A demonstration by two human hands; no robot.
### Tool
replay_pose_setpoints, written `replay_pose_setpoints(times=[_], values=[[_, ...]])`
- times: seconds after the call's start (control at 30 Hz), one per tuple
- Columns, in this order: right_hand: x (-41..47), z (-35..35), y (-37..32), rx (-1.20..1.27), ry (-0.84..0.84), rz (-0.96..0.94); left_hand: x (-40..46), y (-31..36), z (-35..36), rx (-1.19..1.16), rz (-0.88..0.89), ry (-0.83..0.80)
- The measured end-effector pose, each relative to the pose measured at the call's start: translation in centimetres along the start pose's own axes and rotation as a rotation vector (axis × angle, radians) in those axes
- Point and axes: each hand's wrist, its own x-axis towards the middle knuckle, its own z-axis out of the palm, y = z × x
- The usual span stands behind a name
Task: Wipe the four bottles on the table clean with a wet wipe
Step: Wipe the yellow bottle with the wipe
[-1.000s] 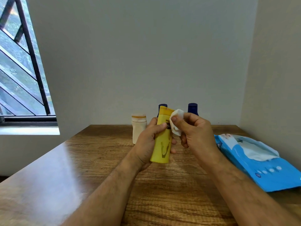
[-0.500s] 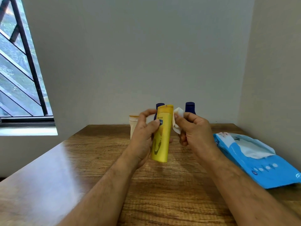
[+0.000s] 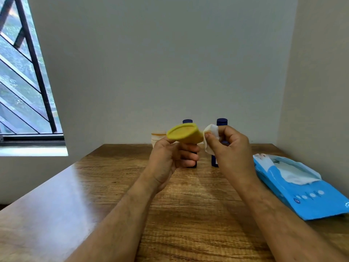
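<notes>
- Four bottles are in play: the yellow bottle (image 3: 186,134) is held up off the table, and the other three stand in a row at the far edge near the wall.
- Half a second ago the yellow bottle was nearly upright with its side toward the camera; now it is tipped over so that one flat round end faces the camera.
- That tilt suggests the sides have had their pass and an end of the bottle is next, so this bottle seems close to done.
- Left hand (image 3: 170,157) grips the yellow bottle from below, fingers curled round its body.
- Right hand (image 3: 229,146) pinches the folded wet wipe (image 3: 211,138) between thumb and fingertips; the wipe sits just beside the bottle's right edge, possibly touching it, though that is hard to tell.
- Behind the hands stand a cream bottle (image 3: 158,137) and two dark blue bottles (image 3: 187,121) (image 3: 221,122), all partly hidden; whether they are already clean cannot be judged.
- On the right of the table (image 3: 105,186) lies the blue pack of wipes (image 3: 306,193), flap open with a sheet showing.
- Nothing lies between the hands and the row of bottles.
</notes>
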Motion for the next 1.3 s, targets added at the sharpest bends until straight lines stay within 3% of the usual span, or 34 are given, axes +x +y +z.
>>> replay_pose_setpoints(times=[0.17,0.27,0.4,0.63,0.83,1.1,1.3], values=[[-0.4,0.4,-0.2,-0.016,-0.068,0.008,0.0,-0.5,0.6,0.378,0.12,-0.043],[-0.4,0.5,-0.2,-0.023,-0.089,0.003,0.1,-1.2,0.5,0.485,0.176,-0.058],[-0.4,0.6,-0.3,0.047,-0.15,0.028,0.1,-1.3,0.3,0.739,0.244,0.102],[-0.5,0.0,-0.8,0.339,-0.281,0.089,-0.1,-1.2,0.2,0.661,0.182,0.186],[-0.3,-0.2,-1.2,0.465,-0.282,0.1,0.4,-1.7,-0.2,0.65,0.163,0.205],[-0.5,0.0,-1.5,0.462,-0.273,0.099,0.3,-1.3,-0.4,0.929,0.076,0.288],[-0.4,0.3,-0.9,0.141,-0.176,-0.003,0.0,-1.1,-1.0,1.027,0.063,0.132]])
